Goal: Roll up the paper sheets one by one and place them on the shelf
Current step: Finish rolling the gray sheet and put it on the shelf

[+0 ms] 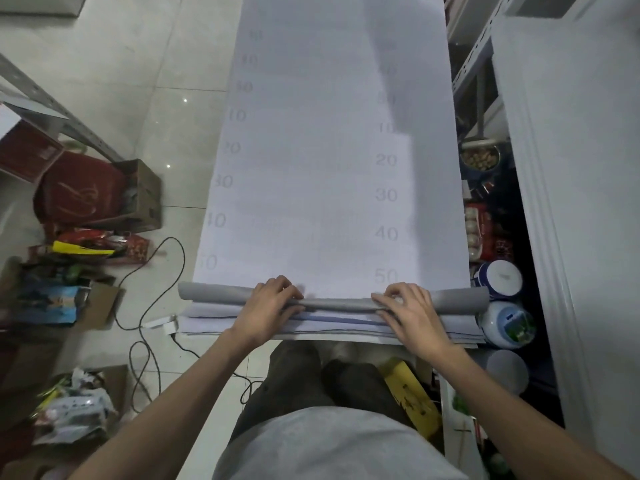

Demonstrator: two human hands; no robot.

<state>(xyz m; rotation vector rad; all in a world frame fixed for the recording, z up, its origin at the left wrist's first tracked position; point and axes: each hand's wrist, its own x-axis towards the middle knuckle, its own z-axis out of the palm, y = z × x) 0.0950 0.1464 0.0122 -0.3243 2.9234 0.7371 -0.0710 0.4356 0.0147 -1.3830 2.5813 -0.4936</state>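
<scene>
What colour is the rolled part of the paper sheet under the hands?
The roll is grey, seen best in the head view.

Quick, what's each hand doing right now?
Left hand: fingers curled over the grey rolled-up paper sheet, gripping it.
Right hand: gripping the same roll.

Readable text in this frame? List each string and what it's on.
"10": paper sheet, both side margins.
"20": same, next toward the person.
"30": same.
"40": same.
"50": same, just ahead of the roll.
Numbers farther up the sheet: too blurred.
Red bag script, jar label: unreadable.
</scene>
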